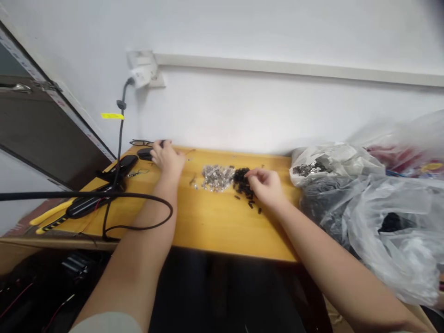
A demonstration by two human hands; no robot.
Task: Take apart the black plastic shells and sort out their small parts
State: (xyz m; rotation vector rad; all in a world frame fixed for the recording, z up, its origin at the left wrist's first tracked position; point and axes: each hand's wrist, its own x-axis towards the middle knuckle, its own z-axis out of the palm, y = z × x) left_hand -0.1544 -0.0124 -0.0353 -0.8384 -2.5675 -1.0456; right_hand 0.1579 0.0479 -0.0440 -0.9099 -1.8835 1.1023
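Note:
On the yellow wooden table (208,226) lies a pile of small shiny metal pieces (218,178). Against its right side sits a heap of small black pieces (243,181), with a few strays in front. My right hand (266,186) is closed in a pinch at the edge of the black heap; whatever its fingertips hold is too small to name. Toward the back left, my left hand (169,159) has its fingers curled around a dark bit that barely shows. Beside it are a rounded black object (144,153) and a pair of glasses (140,143).
Pliers-like yellow handles (53,215) and black tools (121,169) lie at the left. A black cable (120,134) hangs from the wall socket (144,69) and loops across my left forearm. Plastic bags (388,231) crowd the right side, one holding metal pieces (310,167).

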